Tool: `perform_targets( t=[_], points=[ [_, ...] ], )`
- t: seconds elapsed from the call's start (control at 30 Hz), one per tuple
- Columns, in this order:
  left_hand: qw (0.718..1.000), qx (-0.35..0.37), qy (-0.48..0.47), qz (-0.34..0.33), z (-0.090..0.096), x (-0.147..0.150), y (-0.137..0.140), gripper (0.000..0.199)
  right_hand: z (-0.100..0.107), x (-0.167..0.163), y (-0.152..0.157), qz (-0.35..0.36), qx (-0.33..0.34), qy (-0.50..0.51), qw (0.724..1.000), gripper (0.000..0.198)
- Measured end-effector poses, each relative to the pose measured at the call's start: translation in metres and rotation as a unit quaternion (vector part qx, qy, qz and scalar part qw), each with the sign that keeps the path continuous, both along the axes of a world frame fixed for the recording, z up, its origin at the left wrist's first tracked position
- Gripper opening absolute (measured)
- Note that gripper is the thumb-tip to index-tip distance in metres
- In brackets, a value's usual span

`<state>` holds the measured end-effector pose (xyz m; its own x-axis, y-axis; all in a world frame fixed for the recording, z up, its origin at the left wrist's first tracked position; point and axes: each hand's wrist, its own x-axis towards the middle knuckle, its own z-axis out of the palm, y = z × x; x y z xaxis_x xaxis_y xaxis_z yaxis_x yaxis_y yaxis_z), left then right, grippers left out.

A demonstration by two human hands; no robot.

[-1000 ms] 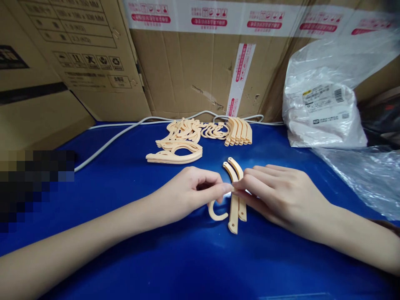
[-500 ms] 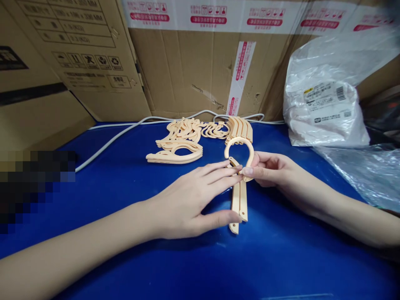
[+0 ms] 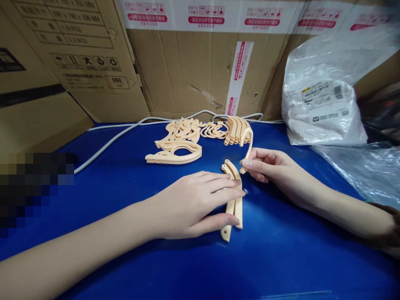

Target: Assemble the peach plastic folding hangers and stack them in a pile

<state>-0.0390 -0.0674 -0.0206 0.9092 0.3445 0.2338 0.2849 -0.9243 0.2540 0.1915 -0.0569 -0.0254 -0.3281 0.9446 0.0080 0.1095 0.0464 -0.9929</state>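
Note:
My right hand (image 3: 268, 164) pinches a cream plastic hanger hook (image 3: 250, 143) near its lower end, with the curved part up and turned partly edge-on. Two long, slightly bent hanger arms (image 3: 230, 206) lie side by side on the blue table, their ends offset. Across them rests my left hand (image 3: 200, 204), fingers stretched out and thumb apart, covering their middle. The hook is just above and right of the arms' far ends, apart from them.
Behind lie assembled folded hangers (image 3: 175, 156), a heap of hanger parts (image 3: 184, 130), loose hooks (image 3: 215, 130) and a row of hanger arms (image 3: 236, 131). A white cable (image 3: 106, 146) runs along the back. Cardboard boxes (image 3: 187, 75) and a plastic bag (image 3: 321, 108) stand around.
The hook in my right hand has turned from face-on to nearly edge-on and lifted slightly. My left hand has shifted the two arms a little toward me and left.

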Motion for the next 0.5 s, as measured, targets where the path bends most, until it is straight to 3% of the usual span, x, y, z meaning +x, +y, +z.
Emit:
perform_targets(
  t=[0.5],
  points=[
    [0.987, 0.125, -0.056, 0.080, 0.0022, -0.0014, -0.0014, 0.025, 0.0010, 0.0017, 0.0003, -0.017, -0.017, 0.031, 0.999, 0.026]
  ],
)
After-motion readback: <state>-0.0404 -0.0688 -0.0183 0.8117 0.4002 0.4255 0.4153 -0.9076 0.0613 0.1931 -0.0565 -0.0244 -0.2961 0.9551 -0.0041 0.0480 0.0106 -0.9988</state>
